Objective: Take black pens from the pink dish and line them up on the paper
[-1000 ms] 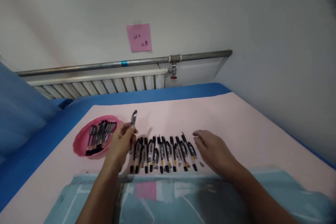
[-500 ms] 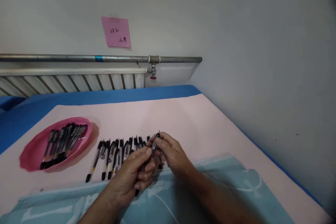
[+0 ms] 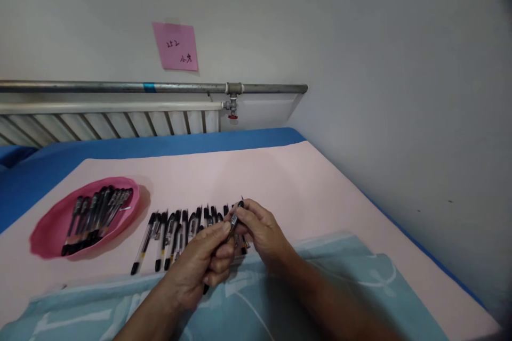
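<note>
A pen (image 3: 234,220) with a black end and clear cap is held tilted between both hands. My left hand (image 3: 212,256) is closed around its barrel, and a dark tip pokes out below the fingers. The fingers of my right hand (image 3: 260,229) pinch the pen's upper, capped end. Just behind the hands, a row of pens and loose pen parts (image 3: 162,240) lies on the pink sheet; my hands hide some of them. To the left, a pink plastic basin (image 3: 44,237) holds several pens (image 3: 98,213) lying side by side.
The pink sheet (image 3: 256,176) covers a surface with a blue edge (image 3: 180,147). A light blue cloth (image 3: 352,261) lies along the near side. Behind stand a white radiator (image 3: 168,122) and a metal pipe (image 3: 192,88); a wall (image 3: 400,90) rises on the right.
Both hands stay on the pen in nearly the same pose. The view has shifted very slightly.
</note>
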A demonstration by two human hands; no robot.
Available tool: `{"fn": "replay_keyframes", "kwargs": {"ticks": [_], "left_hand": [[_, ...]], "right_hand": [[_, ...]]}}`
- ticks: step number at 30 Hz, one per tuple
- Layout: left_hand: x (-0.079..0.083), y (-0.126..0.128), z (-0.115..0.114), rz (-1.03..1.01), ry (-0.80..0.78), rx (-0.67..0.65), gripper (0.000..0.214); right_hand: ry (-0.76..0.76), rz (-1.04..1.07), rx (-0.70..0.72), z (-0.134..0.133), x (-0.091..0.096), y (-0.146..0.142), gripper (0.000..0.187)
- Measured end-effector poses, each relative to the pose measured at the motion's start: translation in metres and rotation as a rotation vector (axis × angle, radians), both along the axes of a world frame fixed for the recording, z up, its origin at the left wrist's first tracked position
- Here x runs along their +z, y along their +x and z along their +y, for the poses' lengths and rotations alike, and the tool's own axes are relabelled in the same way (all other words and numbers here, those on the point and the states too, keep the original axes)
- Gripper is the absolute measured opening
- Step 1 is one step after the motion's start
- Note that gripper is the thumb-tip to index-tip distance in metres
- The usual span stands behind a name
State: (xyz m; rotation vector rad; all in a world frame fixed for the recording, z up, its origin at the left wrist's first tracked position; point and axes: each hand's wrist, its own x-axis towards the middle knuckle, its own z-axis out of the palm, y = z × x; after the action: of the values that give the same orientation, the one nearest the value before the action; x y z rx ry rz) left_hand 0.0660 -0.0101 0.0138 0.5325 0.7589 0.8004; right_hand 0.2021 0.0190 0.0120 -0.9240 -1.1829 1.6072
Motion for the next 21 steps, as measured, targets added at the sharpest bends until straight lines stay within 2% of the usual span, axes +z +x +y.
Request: {"fn": "replay_keyframes", "kwargs": {"ticks": [13, 18, 21], "left_hand": [[0.001, 0.001, -0.001, 0.074, -0.016, -0.045, 0.030], [-0.002, 0.002, -0.001, 0.137, 0.000, -0.029, 0.032], [-0.003, 0.001, 0.000, 0.144, 0.023, 0.036, 0.029]], "right_hand": [[-0.003, -0.007, -0.024, 0.000, 0.000, 0.000, 0.022], [0.049, 0.154, -0.290, 0.016, 0.001, 0.015, 0.017], [0.072, 0.188, -0.346, 0.022, 0.003, 0.025, 0.009]]}}
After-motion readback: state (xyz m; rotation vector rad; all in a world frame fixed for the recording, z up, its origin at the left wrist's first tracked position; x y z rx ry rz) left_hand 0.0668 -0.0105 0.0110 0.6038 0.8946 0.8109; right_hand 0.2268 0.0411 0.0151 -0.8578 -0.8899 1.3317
